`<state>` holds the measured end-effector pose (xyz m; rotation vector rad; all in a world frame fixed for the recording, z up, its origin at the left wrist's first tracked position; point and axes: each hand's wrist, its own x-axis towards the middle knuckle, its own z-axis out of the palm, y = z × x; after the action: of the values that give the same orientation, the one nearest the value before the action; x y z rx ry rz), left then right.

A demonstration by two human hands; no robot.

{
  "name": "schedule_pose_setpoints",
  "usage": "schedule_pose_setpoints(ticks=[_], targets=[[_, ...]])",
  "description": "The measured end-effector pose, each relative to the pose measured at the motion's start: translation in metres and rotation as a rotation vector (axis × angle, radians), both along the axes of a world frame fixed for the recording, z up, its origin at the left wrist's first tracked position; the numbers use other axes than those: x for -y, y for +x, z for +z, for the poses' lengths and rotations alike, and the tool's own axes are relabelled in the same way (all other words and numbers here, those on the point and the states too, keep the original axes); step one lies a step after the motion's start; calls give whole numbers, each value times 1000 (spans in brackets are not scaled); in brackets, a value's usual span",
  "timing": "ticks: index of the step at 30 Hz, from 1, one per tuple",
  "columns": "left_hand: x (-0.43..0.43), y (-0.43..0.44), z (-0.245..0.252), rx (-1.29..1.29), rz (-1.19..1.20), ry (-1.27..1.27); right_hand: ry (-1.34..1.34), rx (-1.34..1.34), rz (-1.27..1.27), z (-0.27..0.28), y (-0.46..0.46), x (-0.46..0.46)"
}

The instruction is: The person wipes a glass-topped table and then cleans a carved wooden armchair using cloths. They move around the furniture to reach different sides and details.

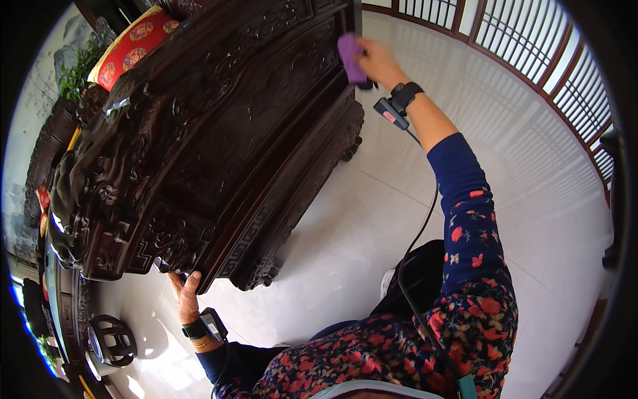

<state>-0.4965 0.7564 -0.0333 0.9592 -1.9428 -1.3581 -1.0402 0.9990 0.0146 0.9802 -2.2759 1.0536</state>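
A large piece of carved dark wooden furniture (214,164), with panels and a fretwork base, fills the upper left before me. My right hand (380,62) holds a purple cloth (351,57) near the far end of its side panel. The cloth looks slightly blurred; whether it touches the wood there I cannot tell. My left hand (186,295) grips the lower front corner of the furniture, thumb on the near face and the other fingers partly hidden behind the wood. Each wrist wears a black strap with a small cabled device.
Pale glossy floor tiles (498,174) stretch to the right, up to lattice doors (518,35). A red patterned cushion (132,47) rests on the furniture's seat side. At lower left stands a dark round stool (112,340). A black cable (421,232) hangs along my right arm.
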Motion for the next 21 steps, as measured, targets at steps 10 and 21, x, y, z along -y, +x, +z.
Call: schedule_pose_setpoints(ticks=[10, 21], targets=[[-2, -1, -1, -25, 52, 31, -110, -313, -143, 16, -28, 20], [0, -2, -2, -16, 19, -22, 449, -11, -60, -37, -10, 10]])
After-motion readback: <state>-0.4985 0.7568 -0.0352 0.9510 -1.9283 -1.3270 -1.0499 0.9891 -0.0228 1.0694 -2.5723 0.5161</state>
